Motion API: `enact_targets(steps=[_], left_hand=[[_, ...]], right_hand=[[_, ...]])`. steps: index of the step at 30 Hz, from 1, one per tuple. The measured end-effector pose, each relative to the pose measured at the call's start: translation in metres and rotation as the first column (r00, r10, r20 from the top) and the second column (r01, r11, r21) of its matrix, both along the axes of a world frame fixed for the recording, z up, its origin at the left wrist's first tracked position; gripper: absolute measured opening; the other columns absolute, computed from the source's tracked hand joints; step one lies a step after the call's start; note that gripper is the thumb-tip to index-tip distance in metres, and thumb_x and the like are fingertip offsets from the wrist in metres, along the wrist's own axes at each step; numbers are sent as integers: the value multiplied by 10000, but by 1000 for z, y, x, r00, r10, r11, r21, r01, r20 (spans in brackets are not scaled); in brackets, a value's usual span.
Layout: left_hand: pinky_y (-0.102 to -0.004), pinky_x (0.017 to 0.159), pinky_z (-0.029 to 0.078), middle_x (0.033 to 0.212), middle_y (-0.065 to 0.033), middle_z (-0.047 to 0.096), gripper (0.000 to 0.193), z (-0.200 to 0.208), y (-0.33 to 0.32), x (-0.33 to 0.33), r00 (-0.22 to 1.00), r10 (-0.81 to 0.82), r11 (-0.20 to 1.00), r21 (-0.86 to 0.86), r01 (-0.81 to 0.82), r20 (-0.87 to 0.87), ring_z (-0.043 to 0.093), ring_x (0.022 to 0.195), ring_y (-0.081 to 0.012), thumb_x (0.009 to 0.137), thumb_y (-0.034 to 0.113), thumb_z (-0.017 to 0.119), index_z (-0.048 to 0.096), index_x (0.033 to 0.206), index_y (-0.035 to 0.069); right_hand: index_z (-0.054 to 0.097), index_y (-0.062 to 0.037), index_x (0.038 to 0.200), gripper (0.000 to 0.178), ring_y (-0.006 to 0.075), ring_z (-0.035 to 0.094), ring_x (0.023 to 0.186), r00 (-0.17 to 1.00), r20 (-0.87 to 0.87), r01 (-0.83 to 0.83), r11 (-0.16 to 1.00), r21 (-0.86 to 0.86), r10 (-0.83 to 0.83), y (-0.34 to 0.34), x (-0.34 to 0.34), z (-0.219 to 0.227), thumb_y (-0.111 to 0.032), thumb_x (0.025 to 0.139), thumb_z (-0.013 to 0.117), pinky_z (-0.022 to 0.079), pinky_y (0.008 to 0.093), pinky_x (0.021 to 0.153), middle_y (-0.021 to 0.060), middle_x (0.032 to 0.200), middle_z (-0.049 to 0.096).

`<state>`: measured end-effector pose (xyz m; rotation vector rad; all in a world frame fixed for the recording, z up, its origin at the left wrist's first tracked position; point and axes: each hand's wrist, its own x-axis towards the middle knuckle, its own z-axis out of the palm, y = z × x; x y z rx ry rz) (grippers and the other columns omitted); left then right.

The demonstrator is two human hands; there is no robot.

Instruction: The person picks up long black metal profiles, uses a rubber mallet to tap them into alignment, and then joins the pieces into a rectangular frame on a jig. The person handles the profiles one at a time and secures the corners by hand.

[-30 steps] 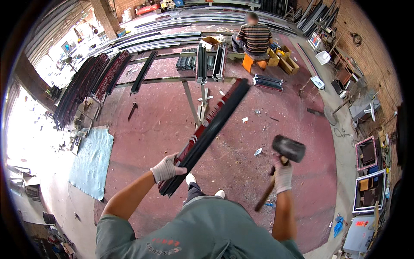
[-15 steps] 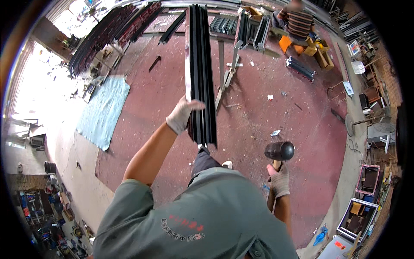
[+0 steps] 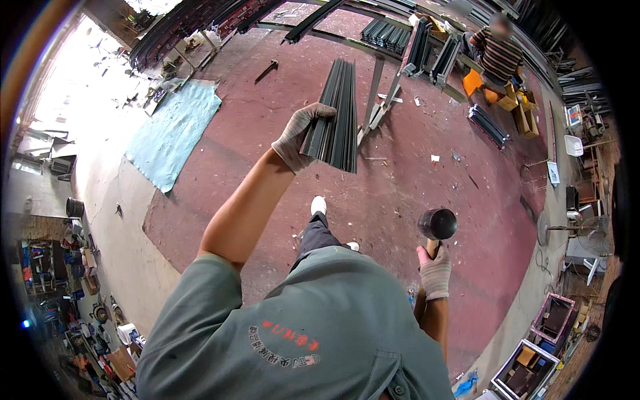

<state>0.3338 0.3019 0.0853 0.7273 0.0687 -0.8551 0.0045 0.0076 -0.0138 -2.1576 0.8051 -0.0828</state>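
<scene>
Both hands are gloved and well apart from each other, each closed on something. The left hand (image 3: 300,137) clamps a bundle of dark bars (image 3: 337,120) by its left side, thumb across the top; the other fingers are hidden beneath. The bundle is up in the air above the red floor (image 3: 400,183), its bars side by side and its far end pointing away from the body. The right hand (image 3: 435,273) is wrapped around the wooden handle of a mallet (image 3: 437,225), just below the round black head; the mallet is also in the air, nearer the floor's right edge. Between the two hands, a white shoe (image 3: 319,205) shows on the floor.

Past the bundle stands a grey rack (image 3: 375,87), with a row of shorter bars (image 3: 387,35) on it. A dark tool (image 3: 266,71) lies toward the floor's far left, and a pale blue cloth (image 3: 177,133) spreads over part of the left edge. Toward the far right corner, a person (image 3: 497,57) in a striped shirt sits on an orange stool (image 3: 473,83), near cardboard boxes (image 3: 525,121) and a small bundle (image 3: 489,127) on the floor. Beside the right edge is a fan (image 3: 543,230); beyond that edge, closer in, are a pink-edged frame (image 3: 541,312) and a white-edged frame (image 3: 508,361).
</scene>
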Motion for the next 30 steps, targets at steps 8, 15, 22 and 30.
enact_targets(steps=[8, 15, 22, 30], left_hand=[[-426, 733, 668, 1030, -294, 704, 422, -7, -8, 0, 996, 29, 997, -75, -35, -79, 748, 842, -362, 916, 186, 623, 582, 1172, -146], [-449, 739, 667, 1035, -297, 695, 399, -12, -15, -1, 988, -18, 988, -155, -6, -156, 742, 864, -376, 914, 160, 628, 571, 1170, -140], [-470, 840, 656, 1061, -258, 694, 318, 3, -24, -16, 971, 63, 953, -275, -127, -230, 725, 927, -381, 914, 98, 637, 579, 1141, -117], [-477, 885, 639, 1095, -244, 671, 354, 15, -23, -22, 941, 132, 948, -239, -213, -312, 693, 972, -383, 887, 86, 676, 572, 1173, -96]], right_hand=[[607, 26, 1194, 412, 260, 639, 808, 998, 31, -58, 998, -33, 59, 10, 2, 4, -189, 882, 767, 537, 389, 793, 186, 941, 686], [607, 34, 1139, 417, 332, 656, 743, 997, 55, -44, 998, -34, 46, 15, -1, 14, -241, 878, 781, 539, 420, 713, 206, 905, 690], [606, 16, 1154, 387, 297, 673, 780, 998, 50, -25, 1000, -16, 26, 21, 2, 18, -205, 886, 776, 539, 408, 743, 200, 913, 696], [622, 30, 1099, 372, 334, 689, 782, 997, 79, 14, 1000, -11, -13, 25, -21, -8, -204, 867, 793, 541, 421, 742, 220, 886, 692]])
